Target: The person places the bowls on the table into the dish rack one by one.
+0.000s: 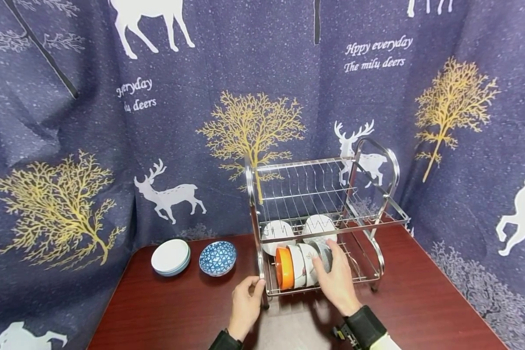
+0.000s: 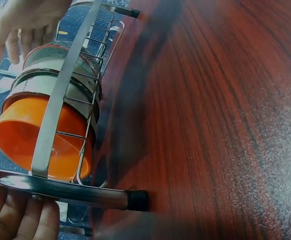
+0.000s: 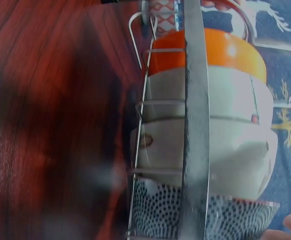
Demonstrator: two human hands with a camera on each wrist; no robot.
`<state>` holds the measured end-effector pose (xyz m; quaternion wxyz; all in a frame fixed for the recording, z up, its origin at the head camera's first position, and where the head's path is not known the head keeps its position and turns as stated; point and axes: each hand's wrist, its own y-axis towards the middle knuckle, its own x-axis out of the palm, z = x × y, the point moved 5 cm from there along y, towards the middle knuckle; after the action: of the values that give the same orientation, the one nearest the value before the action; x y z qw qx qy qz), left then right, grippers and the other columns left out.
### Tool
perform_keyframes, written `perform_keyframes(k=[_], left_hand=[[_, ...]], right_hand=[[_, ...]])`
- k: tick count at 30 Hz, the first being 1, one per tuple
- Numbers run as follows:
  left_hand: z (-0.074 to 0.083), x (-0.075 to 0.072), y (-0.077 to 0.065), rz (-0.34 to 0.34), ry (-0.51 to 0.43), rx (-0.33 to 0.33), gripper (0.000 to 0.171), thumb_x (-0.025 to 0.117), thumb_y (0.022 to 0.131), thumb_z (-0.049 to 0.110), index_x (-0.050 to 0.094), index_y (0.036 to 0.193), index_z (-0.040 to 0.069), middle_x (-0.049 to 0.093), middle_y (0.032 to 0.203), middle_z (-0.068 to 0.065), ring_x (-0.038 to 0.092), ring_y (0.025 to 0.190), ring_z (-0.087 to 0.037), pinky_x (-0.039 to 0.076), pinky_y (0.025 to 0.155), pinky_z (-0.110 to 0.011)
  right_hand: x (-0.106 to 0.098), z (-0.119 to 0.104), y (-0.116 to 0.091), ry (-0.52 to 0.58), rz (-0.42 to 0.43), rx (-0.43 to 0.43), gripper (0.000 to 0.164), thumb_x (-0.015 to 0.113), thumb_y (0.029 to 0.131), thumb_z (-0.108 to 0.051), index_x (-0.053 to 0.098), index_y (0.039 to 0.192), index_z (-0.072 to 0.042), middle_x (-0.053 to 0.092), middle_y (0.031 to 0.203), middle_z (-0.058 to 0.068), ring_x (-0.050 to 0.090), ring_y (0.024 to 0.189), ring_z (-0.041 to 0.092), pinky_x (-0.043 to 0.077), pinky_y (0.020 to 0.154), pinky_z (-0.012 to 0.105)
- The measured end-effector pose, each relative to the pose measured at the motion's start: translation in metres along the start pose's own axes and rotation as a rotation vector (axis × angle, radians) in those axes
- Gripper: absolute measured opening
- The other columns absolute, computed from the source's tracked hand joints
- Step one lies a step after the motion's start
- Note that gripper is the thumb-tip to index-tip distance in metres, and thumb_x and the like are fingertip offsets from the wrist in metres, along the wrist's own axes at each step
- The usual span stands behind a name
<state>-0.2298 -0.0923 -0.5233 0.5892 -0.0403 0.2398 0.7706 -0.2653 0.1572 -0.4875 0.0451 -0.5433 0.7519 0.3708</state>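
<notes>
The left hand grips the metal rack; the right hand spreads loosely about a dotted bowl, contact unclear. Greyish, dark-dotted, red-rimmed, it stands on edge in the lower tier, five o'clock in the head view. White bowls and an orange bowl line up toward its eight o'clock.

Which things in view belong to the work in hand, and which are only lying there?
Part of the work:
dish rack, gripped by the left hand
dotted bowl, at the right hand
orange bowl and white bowls, in the rack

Seemingly just lying about:
blue patterned bowl
stacked dishes, far left
</notes>
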Motion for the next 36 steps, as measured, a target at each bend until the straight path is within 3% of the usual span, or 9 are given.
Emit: perform_keyframes(k=[8,15,22,26,31,36], left_hand=[[0.000,-0.001,-0.003,0.006,-0.023,0.030,0.006,0.068,0.088,0.014,0.070,0.086,0.009,0.067,0.077,0.001,0.061,0.067,-0.008,0.052,0.064,-0.025],[-0.001,-0.002,-0.004,-0.002,-0.020,0.008,0.006,0.069,0.088,0.013,0.069,0.087,0.008,0.068,0.080,-0.001,0.062,0.067,-0.008,0.052,0.063,-0.024],[-0.004,-0.004,-0.005,-0.002,0.020,-0.052,0.007,0.071,0.086,0.019,0.070,0.086,0.012,0.069,0.080,0.002,0.063,0.069,-0.007,0.052,0.065,-0.024],[-0.005,-0.007,-0.007,0.021,0.041,-0.038,0.006,0.070,0.087,0.019,0.071,0.084,0.014,0.068,0.078,0.004,0.061,0.067,-0.006,0.050,0.063,-0.024],[-0.006,-0.012,-0.007,0.053,0.047,-0.025,0.007,0.068,0.089,0.017,0.070,0.084,0.013,0.068,0.079,0.002,0.061,0.067,-0.006,0.050,0.063,-0.024],[-0.010,-0.018,-0.006,0.059,0.053,-0.062,0.006,0.068,0.089,0.017,0.070,0.086,0.012,0.069,0.082,0.001,0.063,0.069,-0.008,0.051,0.063,-0.024]], right_hand=[[0.016,-0.020,-0.005,-0.008,-0.010,-0.163,0.059,0.069,0.085,-0.020,0.046,0.136,-0.001,0.044,0.140,0.019,0.037,0.132,0.035,0.028,0.106,0.051],[0.029,-0.043,-0.014,0.012,0.000,-0.303,0.060,0.071,0.082,-0.021,0.050,0.132,0.003,0.045,0.140,0.021,0.038,0.130,0.039,0.025,0.106,0.056],[0.042,-0.058,-0.022,0.033,-0.058,-0.298,0.055,0.070,0.084,-0.024,0.053,0.131,-0.003,0.047,0.140,0.014,0.040,0.131,0.032,0.027,0.108,0.046],[0.050,-0.066,-0.026,0.057,-0.072,-0.323,0.054,0.070,0.083,-0.023,0.053,0.132,-0.007,0.048,0.139,0.012,0.042,0.130,0.031,0.027,0.109,0.040],[0.058,-0.075,-0.032,0.072,-0.087,-0.380,0.052,0.071,0.083,-0.022,0.054,0.128,-0.003,0.048,0.139,0.013,0.042,0.130,0.033,0.023,0.111,0.031],[0.067,-0.081,-0.037,0.061,-0.130,-0.387,0.051,0.069,0.085,-0.025,0.054,0.128,-0.003,0.045,0.142,0.011,0.041,0.131,0.031,0.028,0.109,0.035]])
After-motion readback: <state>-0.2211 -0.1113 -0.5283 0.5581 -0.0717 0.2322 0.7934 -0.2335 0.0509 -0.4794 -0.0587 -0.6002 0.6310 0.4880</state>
